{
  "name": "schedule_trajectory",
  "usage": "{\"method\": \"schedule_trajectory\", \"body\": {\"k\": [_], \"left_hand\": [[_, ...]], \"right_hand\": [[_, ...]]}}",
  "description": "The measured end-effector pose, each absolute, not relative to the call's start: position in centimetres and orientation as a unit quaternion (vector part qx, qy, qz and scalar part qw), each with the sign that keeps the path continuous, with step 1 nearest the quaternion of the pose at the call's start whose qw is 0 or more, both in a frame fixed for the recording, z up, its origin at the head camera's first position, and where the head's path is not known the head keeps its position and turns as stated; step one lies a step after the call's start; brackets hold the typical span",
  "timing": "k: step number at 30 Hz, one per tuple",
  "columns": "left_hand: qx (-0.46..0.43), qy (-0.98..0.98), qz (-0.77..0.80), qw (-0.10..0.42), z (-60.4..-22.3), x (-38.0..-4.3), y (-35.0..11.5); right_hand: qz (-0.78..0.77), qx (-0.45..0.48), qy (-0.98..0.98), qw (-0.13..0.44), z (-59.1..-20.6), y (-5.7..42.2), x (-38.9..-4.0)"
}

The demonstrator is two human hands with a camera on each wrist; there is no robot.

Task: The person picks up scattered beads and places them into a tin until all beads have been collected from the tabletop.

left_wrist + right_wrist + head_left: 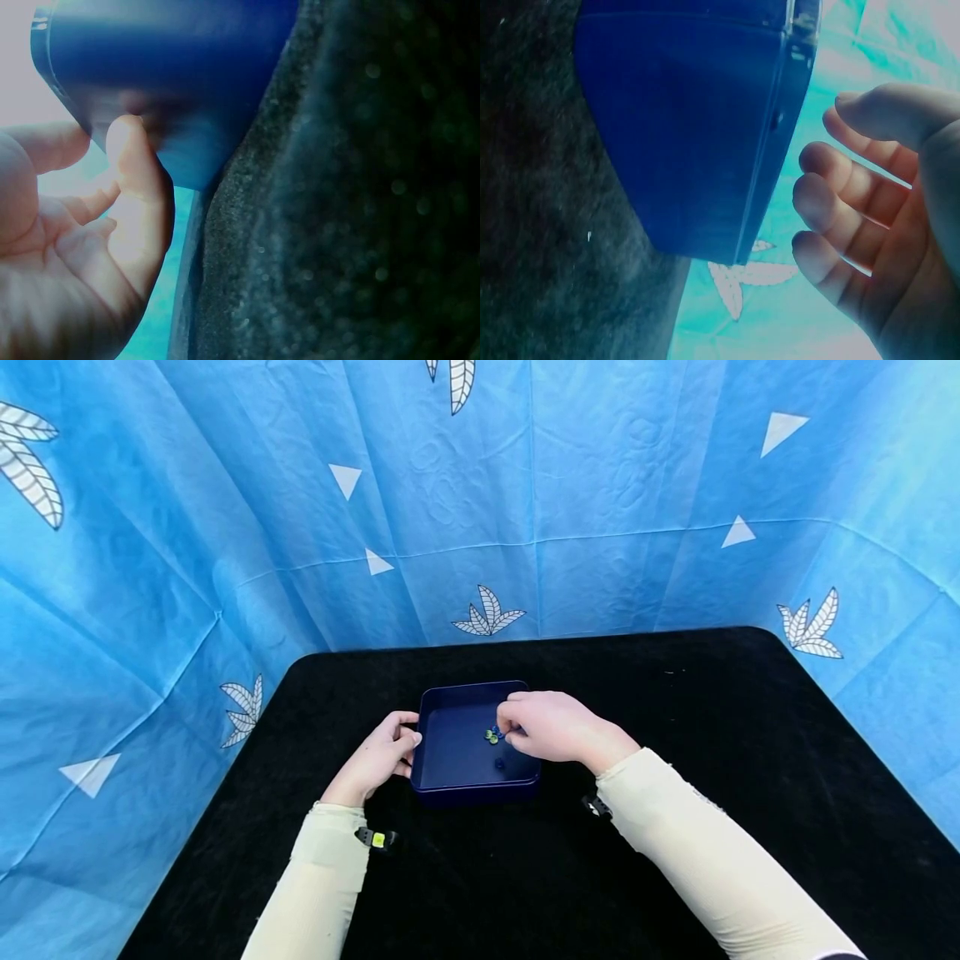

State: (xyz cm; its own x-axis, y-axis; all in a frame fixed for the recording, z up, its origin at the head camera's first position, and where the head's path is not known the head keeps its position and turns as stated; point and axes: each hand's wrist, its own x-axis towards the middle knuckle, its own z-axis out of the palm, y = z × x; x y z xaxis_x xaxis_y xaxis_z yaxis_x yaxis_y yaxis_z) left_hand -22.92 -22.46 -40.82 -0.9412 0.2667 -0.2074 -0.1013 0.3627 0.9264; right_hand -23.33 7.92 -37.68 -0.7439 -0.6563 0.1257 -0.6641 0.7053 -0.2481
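Observation:
A dark blue rectangular tray (450,785) with raised walls lies on the black cloth. My left hand (378,756) rests at its left wall; in the left wrist view, fingertips of the left hand (97,225) touch the outside wall and rim. Over the tray's right part is my right hand (555,722), fingers bent downward. Just by its fingertips lies a small cluster of shiny green and blue pieces (492,737), too small to identify. A dark piece (499,763) sits nearer the front wall. Nothing shows between the fingers of the right hand (870,195).
The black cloth-covered table (675,827) has rounded far corners. Blue curtains (600,485) with white leaves and triangles hang behind and at both sides. Tiny pale specks (675,672) lie at the table's far right. Straps with small devices (377,838) sit at both wrists.

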Motion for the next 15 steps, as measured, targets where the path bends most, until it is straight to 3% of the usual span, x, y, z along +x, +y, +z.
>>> {"method": "schedule_trajectory", "body": {"k": [15], "left_hand": [[0.052, 0.810, 0.565, 0.149, -44.2, -24.8, -23.7]], "right_hand": [[0.144, 0.318, -0.937, 0.020, -37.9, 11.5, -23.2]]}}
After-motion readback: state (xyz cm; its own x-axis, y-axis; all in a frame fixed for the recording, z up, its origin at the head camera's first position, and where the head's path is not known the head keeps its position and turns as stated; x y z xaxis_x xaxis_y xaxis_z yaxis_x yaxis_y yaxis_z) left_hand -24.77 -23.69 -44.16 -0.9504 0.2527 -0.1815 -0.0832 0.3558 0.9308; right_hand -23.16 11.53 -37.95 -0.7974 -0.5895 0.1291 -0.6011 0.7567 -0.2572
